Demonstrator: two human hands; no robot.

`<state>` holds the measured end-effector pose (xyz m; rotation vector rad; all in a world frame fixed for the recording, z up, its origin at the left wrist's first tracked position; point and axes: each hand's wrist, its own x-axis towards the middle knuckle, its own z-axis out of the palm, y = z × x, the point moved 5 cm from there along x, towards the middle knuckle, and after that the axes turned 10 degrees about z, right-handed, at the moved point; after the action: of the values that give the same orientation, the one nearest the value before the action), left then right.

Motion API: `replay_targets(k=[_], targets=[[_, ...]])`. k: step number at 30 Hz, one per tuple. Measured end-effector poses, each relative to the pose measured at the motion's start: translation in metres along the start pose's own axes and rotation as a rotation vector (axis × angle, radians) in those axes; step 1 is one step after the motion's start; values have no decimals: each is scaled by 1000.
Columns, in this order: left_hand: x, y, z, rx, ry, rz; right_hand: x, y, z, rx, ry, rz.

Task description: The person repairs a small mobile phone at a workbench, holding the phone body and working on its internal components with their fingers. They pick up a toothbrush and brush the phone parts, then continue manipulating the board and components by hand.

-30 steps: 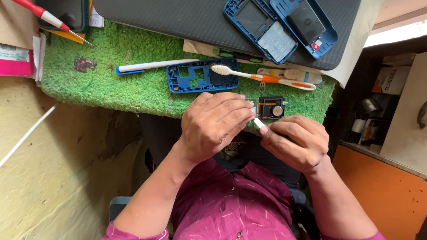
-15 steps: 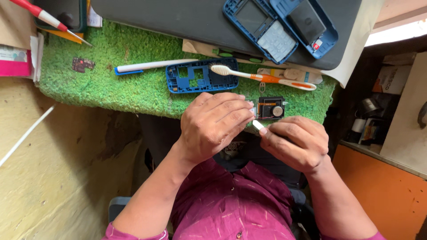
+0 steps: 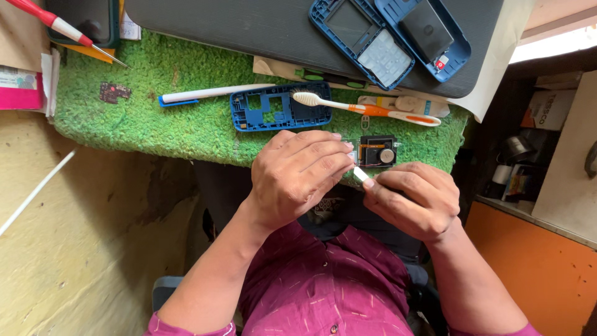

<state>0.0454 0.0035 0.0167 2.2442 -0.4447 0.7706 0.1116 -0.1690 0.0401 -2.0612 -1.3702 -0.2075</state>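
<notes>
Small white tool tip [image 3: 360, 173] shifted slightly lower-left since earlier.
Your right hand [image 3: 413, 200] grasps it; your left hand [image 3: 298, 175] pinches the small black circuit module [image 3: 375, 151] at the green fibrous mat's [image 3: 143, 124] edge.

Even soft daylight, sharp focus overall. Blown-out glare at upper right edge; dim shadow under the counter [image 3: 155, 134], right side.

Toothbrush [image 3: 367, 110], blue frame [image 3: 280, 111] block forward reach; mat [image 3: 149, 124] left open

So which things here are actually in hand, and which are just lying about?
In hand:
left hand at the small circuit board
right hand pinching a small white piece

Lying about:
toothbrush
blue phone frame
white pen
red screwdriver
blue phone shells
</notes>
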Motion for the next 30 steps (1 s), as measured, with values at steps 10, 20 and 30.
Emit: replay_targets(k=[10, 20, 30], targets=[[-2, -2, 0, -39, -9, 1, -1, 1, 1, -5, 10, -3], [0, 0, -2, -58, -11, 18, -1, 1, 1, -1, 8, -5], [-2, 0, -5, -101, 17, 24, -2, 1, 2, 2, 4, -9]])
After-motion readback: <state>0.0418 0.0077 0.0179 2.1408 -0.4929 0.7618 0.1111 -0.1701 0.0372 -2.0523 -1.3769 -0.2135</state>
